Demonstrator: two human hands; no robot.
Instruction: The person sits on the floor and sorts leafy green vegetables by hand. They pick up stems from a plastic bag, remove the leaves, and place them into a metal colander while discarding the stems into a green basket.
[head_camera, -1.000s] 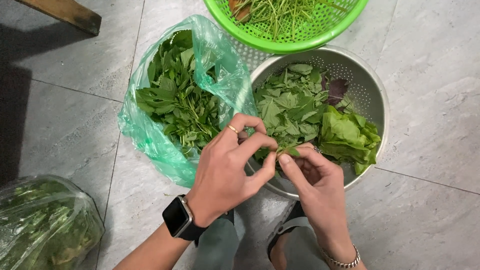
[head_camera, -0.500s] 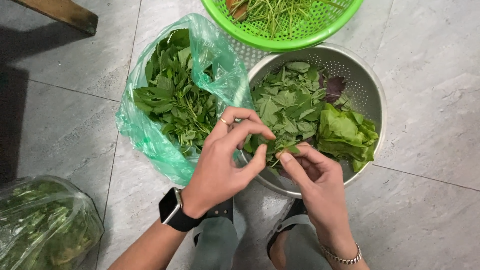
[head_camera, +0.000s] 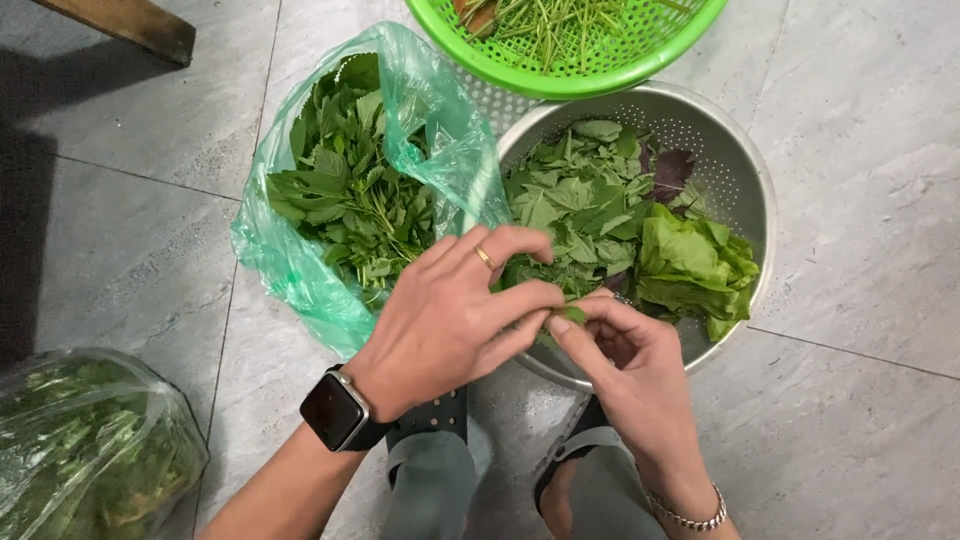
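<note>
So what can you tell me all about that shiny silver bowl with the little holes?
The silver bowl is a round metal colander, its wall dotted with small holes. It sits on the grey tiled floor, heaped with plucked green leaves, a few purple ones and a bright light-green bunch. The green plastic basket overlaps its far rim, and the green plastic bag of herbs presses against its left side. The left hand and right hand pinch a sprig over its near edge.
</note>
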